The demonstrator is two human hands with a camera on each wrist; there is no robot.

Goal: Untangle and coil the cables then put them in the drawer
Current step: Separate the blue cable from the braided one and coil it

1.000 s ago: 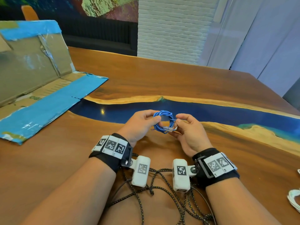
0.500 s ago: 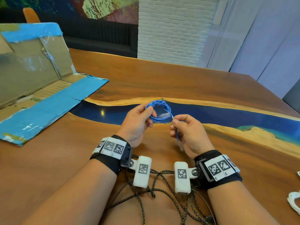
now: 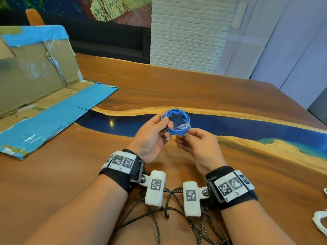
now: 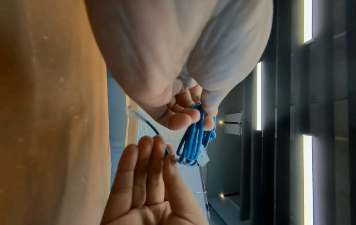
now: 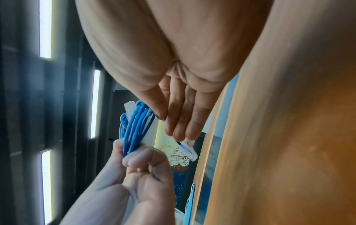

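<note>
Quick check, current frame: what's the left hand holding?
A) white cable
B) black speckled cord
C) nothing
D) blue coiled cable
D: the left hand pinches one side of the blue cable coil above the table, while the right hand holds its loose end; the black cord lies under the wrists and the white cable sits at the right edge.
</note>
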